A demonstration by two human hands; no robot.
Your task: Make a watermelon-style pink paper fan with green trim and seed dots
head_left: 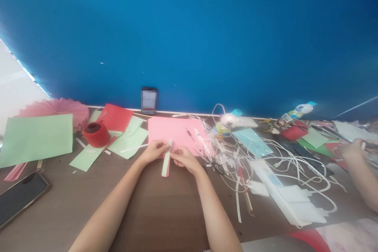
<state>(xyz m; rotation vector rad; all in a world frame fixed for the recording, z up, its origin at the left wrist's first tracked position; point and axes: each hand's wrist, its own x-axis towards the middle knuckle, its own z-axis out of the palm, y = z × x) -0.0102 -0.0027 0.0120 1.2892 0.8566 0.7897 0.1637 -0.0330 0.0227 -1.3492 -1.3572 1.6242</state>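
Observation:
Between my two hands is a narrow folded paper strip, pale green on its face with pink along its right side. My left hand pinches it from the left near its upper end. From the right, the fingers of my right hand are closed on its edge. The strip's lower end points toward me above the brown table. Just beyond my hands lies a pink paper sheet, with a dark pen and a white pen on it.
Left are a red tape roll, green paper, a pink paper fan and a phone. Another phone leans on the blue wall. Right are tangled white cables, a power strip, bottles and another person's hand.

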